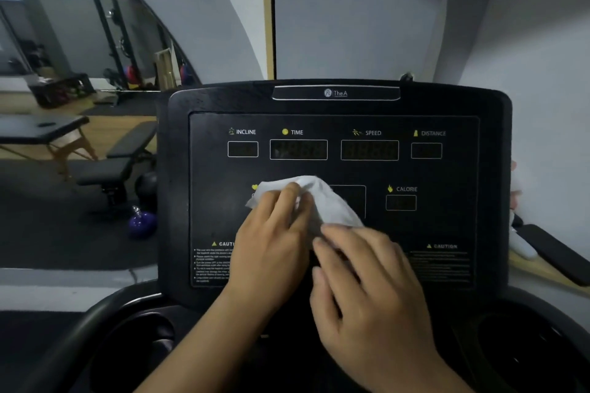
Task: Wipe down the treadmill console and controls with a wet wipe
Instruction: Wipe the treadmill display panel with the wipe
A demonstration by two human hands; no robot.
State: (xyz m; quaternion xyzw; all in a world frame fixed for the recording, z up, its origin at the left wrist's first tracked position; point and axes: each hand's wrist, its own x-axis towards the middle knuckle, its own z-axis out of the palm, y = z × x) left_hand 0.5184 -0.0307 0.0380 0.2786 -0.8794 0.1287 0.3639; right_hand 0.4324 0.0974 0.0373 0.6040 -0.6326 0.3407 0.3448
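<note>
The black treadmill console (pixel 447 105) fills the middle of the head view, with dark display windows labelled INCLINE, TIME, SPEED, DISTANCE and CALORIE. A white wet wipe (pixel 322 198) lies crumpled against the panel's centre, over the lower middle display. My left hand (pixel 271 242) presses on the wipe's left part, fingers curled into it. My right hand (pixel 370 287) sits just below and to the right, its fingertips touching the wipe's lower edge. Both hands hide the lower centre of the panel and any buttons there.
Cup holders (pixel 140 338) flank the console base on both sides. To the left are a weight bench (pixel 118 159), a massage table (pixel 44 128), a purple kettlebell (pixel 142 223) and a squat rack (pixel 111 35). A grey wall stands behind the console.
</note>
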